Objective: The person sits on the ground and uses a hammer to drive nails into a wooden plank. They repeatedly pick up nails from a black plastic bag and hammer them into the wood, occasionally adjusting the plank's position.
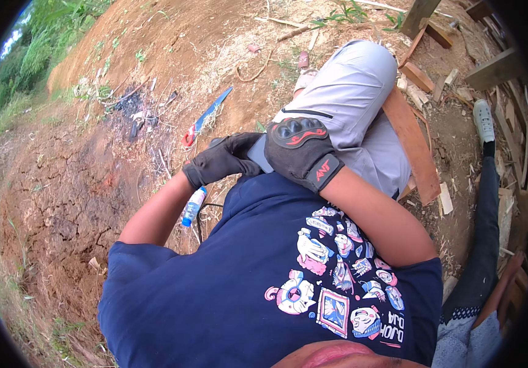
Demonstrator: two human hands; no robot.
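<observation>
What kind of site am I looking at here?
Probably an outdoor woodworking spot on bare earth: a blue-bladed handsaw lies on the ground, a reddish-brown board sits by the person's leg, and green bushes grow beyond.

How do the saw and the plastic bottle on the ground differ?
Shape: the saw is long, flat and tapering; the bottle is shorter and rounded.
Colour: the saw has a blue blade and red handle; the bottle is pale with a blue cap.
Place: the saw lies beyond the left hand; the bottle lies closer to the torso.
Both show blue and neither is held.
</observation>
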